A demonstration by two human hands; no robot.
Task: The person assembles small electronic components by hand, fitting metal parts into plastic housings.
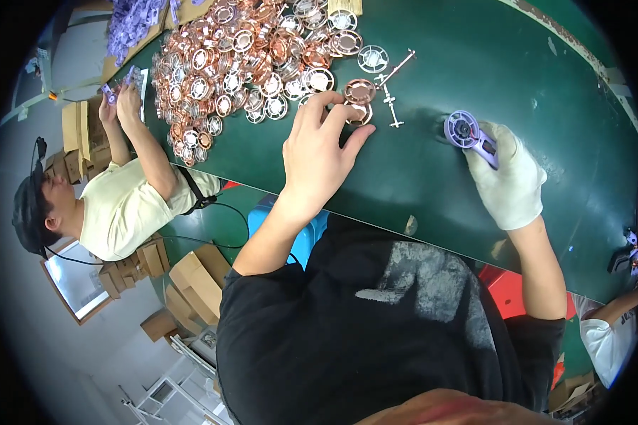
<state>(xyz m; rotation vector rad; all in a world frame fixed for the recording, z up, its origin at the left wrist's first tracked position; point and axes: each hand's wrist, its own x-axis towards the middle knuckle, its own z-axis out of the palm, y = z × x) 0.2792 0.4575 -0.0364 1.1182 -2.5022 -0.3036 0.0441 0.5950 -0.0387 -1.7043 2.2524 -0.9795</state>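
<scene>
My left hand (317, 152) is bare, fingers curled and thumb apart, at two copper discs (359, 91) just right of the heap of metallic rings (244, 60); I cannot tell whether my fingertips have closed on either. My right hand (507, 180), gloved, grips a purple round-headed piece (463, 129) well to the right of that heap, with a thin metallic frame (393, 111) lying between. I judge I am picking out one disc; the next move seems to call for a firm pinch on its rim, separating it from its neighbour.
</scene>
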